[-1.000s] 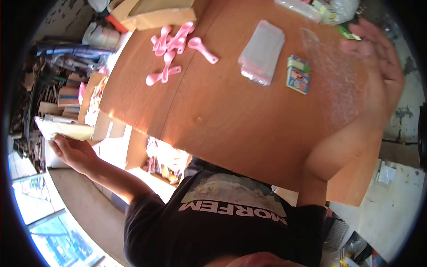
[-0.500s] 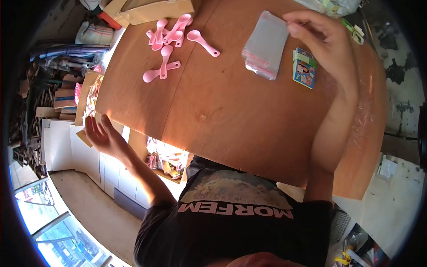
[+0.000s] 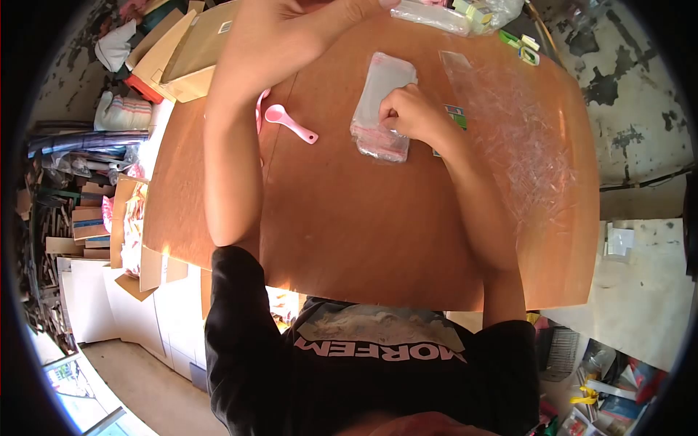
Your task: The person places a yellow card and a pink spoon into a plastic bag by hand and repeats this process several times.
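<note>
My right hand (image 3: 414, 112) rests on a stack of clear plastic bags (image 3: 378, 87), its fingers curled and pinching near the bags' lower, pink-edged end. Partly covered by that hand and wrist is a small pack of printed cards (image 3: 456, 115) with a green band. Raised close to the camera, my left hand (image 3: 291, 29) is cut off by the top edge; its thumb stretches to the right, apart from the rest, and nothing shows in it. One pink measuring spoon (image 3: 291, 123) lies beside my left forearm, which hides most of the other spoons.
The brown tabletop (image 3: 363, 232) carries a scatter of clear plastic film (image 3: 538, 160) on the right. Green-handled scissors (image 3: 520, 47) lie at the far right. Cardboard boxes (image 3: 200, 54) stand at the far left, and an open carton (image 3: 131, 225) sits beyond the left edge.
My left hand has swung from beyond the table's left edge up and over the spoons. My right hand has come down from the bags' far corner onto the stack, its fingers now curled.
</note>
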